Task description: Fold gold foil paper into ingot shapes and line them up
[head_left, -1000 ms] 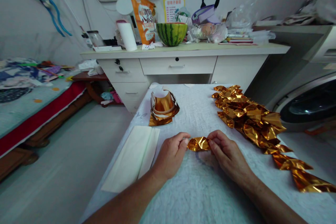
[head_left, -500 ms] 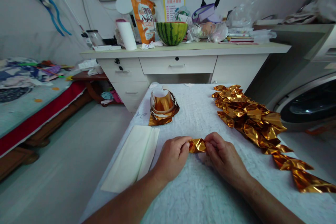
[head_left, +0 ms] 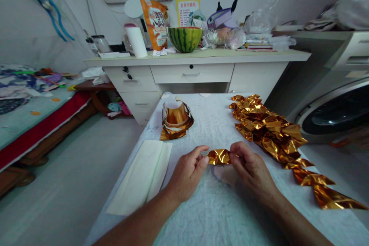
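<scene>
A small folded piece of gold foil paper (head_left: 219, 157) is held just above the cloth-covered table. My right hand (head_left: 249, 167) pinches its right end between thumb and fingers. At the left end, the thumb and forefinger of my left hand (head_left: 188, 171) are parted, with the thumb tip close against the foil. Whether the thumb touches it is hard to tell. To the right lies a pile of twisted gold foil pieces (head_left: 271, 125). A stack of curled gold foil sheets (head_left: 176, 117) stands beyond my left hand, and a folded pale paper (head_left: 138, 178) lies beside my left forearm.
The light patterned cloth (head_left: 213, 123) covers the table under my hands. A white desk (head_left: 193, 72) stands behind it, bearing a watermelon half (head_left: 185, 40), an orange pouch (head_left: 155, 23) and plastic bags. A washing machine (head_left: 340, 100) is on the right, a bed (head_left: 37, 111) on the left.
My left thumb and forefinger have opened from their pinch on the foil's left end. My right hand still grips the other end and has shifted slightly right.
</scene>
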Tool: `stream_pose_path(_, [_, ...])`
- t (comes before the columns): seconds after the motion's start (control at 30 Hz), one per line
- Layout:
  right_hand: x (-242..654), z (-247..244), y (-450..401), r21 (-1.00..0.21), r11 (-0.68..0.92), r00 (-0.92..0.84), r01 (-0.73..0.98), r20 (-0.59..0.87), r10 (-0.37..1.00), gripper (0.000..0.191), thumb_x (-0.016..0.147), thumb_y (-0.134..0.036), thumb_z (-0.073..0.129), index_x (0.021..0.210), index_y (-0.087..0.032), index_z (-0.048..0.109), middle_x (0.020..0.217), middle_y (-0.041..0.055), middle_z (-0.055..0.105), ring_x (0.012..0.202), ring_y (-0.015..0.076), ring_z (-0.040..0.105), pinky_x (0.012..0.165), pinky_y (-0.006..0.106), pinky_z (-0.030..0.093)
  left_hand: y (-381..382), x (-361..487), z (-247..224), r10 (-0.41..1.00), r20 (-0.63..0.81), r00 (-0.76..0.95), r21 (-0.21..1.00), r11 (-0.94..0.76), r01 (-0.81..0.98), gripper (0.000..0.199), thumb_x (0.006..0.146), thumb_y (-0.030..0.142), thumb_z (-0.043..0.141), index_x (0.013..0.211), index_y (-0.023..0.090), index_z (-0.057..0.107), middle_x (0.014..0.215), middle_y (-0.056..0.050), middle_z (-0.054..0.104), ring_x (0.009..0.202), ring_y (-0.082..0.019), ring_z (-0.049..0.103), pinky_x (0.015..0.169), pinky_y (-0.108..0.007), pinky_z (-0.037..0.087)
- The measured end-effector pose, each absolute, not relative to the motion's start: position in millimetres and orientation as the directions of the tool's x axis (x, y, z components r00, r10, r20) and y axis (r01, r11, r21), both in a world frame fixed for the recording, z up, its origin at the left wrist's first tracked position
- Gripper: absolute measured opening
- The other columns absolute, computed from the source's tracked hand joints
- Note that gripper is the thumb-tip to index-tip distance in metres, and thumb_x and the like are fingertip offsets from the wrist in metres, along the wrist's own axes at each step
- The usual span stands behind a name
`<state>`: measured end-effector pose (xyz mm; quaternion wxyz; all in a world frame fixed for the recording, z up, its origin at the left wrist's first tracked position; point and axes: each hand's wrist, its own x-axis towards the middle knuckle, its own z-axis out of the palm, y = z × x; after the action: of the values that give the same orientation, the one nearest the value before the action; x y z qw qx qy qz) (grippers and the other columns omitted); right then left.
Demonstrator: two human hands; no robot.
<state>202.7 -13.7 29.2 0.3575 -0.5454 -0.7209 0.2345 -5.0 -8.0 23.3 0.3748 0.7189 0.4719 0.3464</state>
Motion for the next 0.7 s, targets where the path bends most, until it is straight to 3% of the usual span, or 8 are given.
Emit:
stream_pose_path(0.13, [215,36,-10,-0.691,0.307,-0.055,0.655,0.361,0.931,0.003,0.091,-0.024,0.045,0.088,-0.024,0.047,0.064,-0.0046,0.051,0.055,0.0125,0.049,0.052,0.023,0.037,-8,-7,21,0.939,0.145,0.313,0.872,-0.270,0.409,0.035,0.098,0.039,0.042,0.123,0.019,0.055,0.074,0.003,0.057,0.067,-0.013,0.056,0.065,-0.024,0.042])
stream_pose_path(0.33, [239,50,-2,-0.662,0.197,0.225,0.724,0.495,0.839,0.003,0.084,-0.025,0.052,0.085,-0.023,0.050,0.061,-0.0040,0.053,0.051,0.0125,0.049,0.050,0.023,0.037,-7,-7,19,0.937,0.113,0.330,0.867,-0.256,0.428,0.031,0.094,0.028,0.047,0.123,0.018,0.054,0.074,0.004,0.055,0.069,-0.013,0.055,0.067,-0.024,0.041])
stream_pose_path(0.5, [260,63,-2,-0.592,0.014,0.422,0.806,0.590,0.689,0.007,0.082,-0.028,0.056,0.086,-0.022,0.058,0.065,-0.0012,0.056,0.054,0.0139,0.050,0.057,0.026,0.039,-7,-6,19,0.937,0.094,0.337,0.857,-0.249,0.451,0.032,0.092,0.024,0.047,0.123,0.018,0.054,0.073,0.004,0.055,0.069,-0.013,0.055,0.069,-0.025,0.042])
stream_pose_path(0.7, [281,71,1,-0.522,-0.258,0.558,0.813,0.571,0.602,0.019,0.082,-0.031,0.055,0.093,-0.018,0.063,0.074,0.0066,0.065,0.067,0.0206,0.061,0.068,0.030,0.043,-6,-6,16,0.933,0.082,0.351,0.851,-0.249,0.461,0.035,0.091,0.021,0.048,0.125,0.018,0.053,0.073,0.004,0.056,0.069,-0.013,0.056,0.069,-0.025,0.041])
